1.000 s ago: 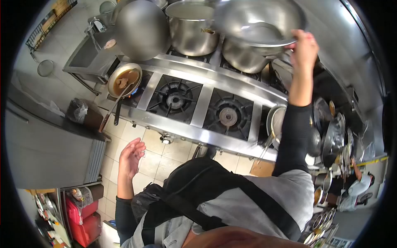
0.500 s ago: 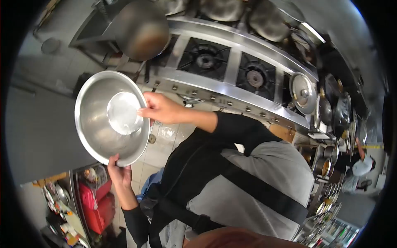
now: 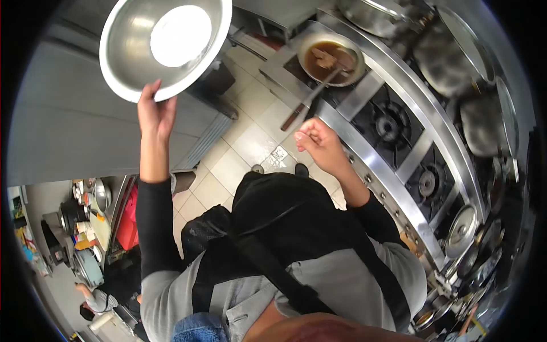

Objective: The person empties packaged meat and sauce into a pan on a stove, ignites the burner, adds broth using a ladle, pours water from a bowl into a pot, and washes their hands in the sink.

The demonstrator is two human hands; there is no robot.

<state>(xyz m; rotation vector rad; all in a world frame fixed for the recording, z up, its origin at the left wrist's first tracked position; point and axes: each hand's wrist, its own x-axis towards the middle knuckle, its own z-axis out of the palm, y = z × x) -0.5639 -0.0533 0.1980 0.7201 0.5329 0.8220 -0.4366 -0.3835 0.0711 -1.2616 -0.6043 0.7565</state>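
Note:
My left hand grips the near rim of a wide stainless-steel bowl, thumb over the edge and fingers underneath. The bowl is lifted at the upper left and tilted so its inside faces me. Its round bottom shows bright white; glare or a content, I cannot tell. My right hand hovers in front of the stove edge with its fingers curled in and nothing visible in them. Beyond it stands a pan of brown liquid with a lump in it, and a long-handled utensil rests across the pan's rim.
A steel stove with black burners curves along the right, lined with large pots and a lid. A grey cabinet fills the left. Another person is at the lower left, near a counter with containers. Below lies a tiled floor.
My right hand has let go of the bowl and moved right. My left hand has carried the bowl up and away. The view has turned, and the pan's brown liquid now shows.

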